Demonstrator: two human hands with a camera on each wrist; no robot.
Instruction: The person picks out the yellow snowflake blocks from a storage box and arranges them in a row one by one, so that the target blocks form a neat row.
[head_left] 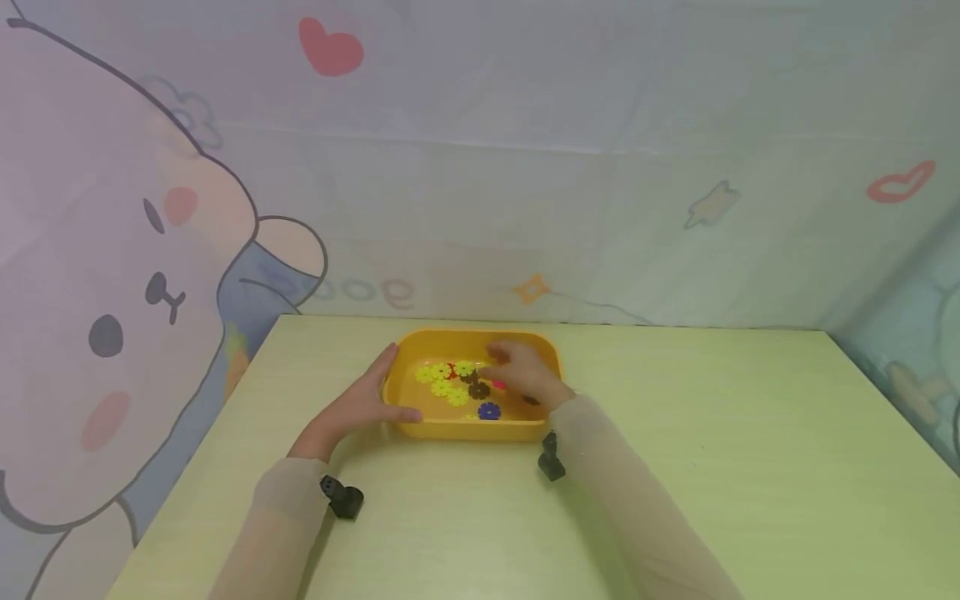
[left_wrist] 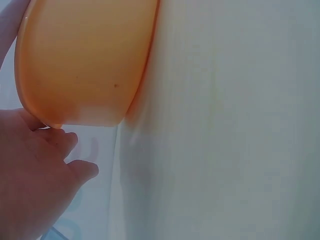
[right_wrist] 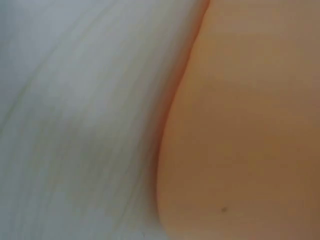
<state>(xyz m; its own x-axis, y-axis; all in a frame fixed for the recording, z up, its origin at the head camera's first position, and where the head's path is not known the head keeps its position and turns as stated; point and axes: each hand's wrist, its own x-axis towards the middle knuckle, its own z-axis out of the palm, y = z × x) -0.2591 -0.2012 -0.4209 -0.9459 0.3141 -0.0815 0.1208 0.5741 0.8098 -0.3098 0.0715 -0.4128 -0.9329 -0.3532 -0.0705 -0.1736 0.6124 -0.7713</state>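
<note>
A pale yellow-green table [head_left: 697, 417] before you, its top flat and faintly streaked, one yellow tray [head_left: 472, 431] with rounded corners resting on it, near the far edge, slightly left of middle

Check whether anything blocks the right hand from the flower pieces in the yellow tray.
Nothing visible does. The right hand reaches into the open yellow tray, close to the flower pieces; the left hand is at the tray's left end, clear of them.

Head view: from above, facing forward and down across the table [head_left: 712, 458] to the printed backdrop [head_left: 525, 100]. Wrist views: close range, both sharing the yellow plastic basin [head_left: 472, 431], seen outside, and table.
</note>
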